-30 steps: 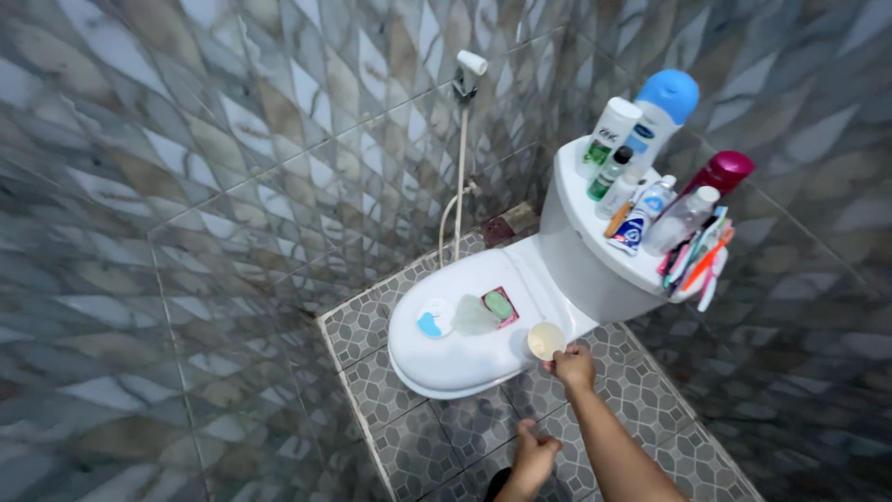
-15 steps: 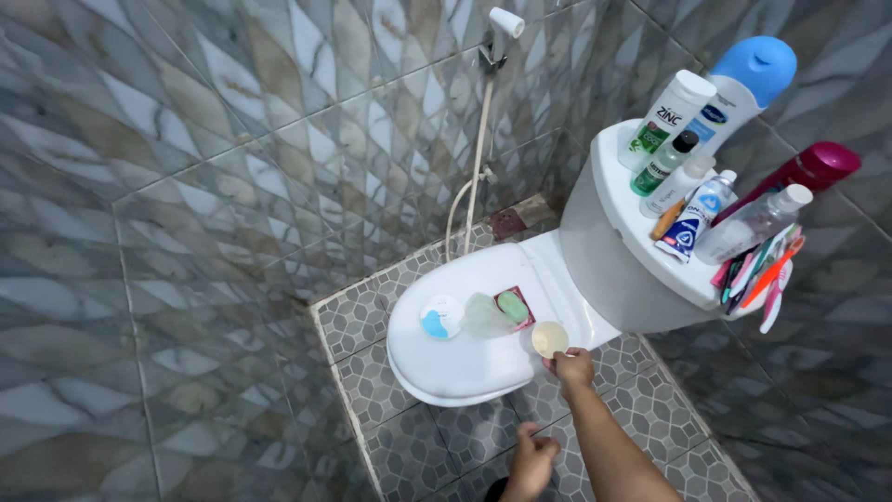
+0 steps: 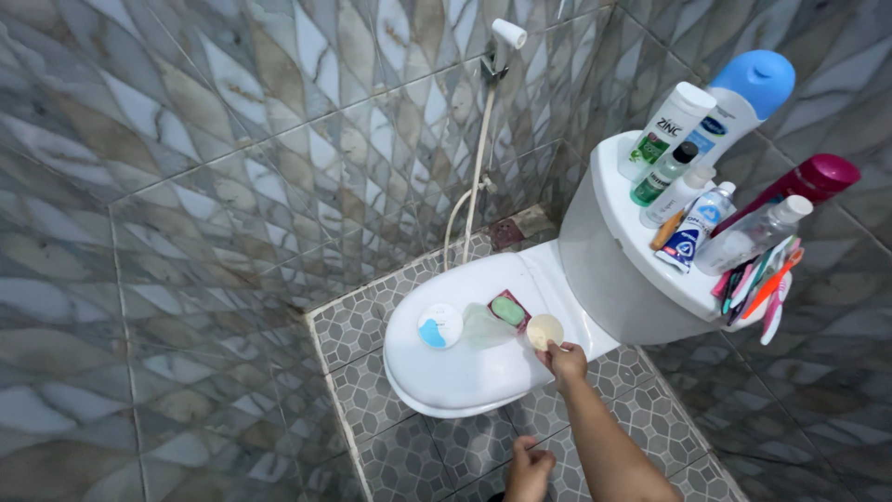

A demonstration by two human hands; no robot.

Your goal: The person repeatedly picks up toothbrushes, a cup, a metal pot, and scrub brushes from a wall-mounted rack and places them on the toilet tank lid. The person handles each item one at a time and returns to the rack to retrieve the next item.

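While the white toilet (image 3: 595, 270) fills the tiled corner with its lid (image 3: 465, 372) down, bottles (image 3: 706, 139) crowd the tank top and toothbrushes (image 3: 757, 279) hang off its edge. Right hand (image 3: 565, 361) reaches in, fingers pinched on a small round cream cup (image 3: 544, 332) at the lid's right edge, beside a green soap (image 3: 508, 310). Left hand (image 3: 528, 469) hangs low, curled into a loose fist, holding nothing visible.

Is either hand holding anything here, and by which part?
The right hand pinches the near rim of a small round cream-coloured cup resting on the closed toilet lid. The left hand is a closed fist; nothing visible in it.
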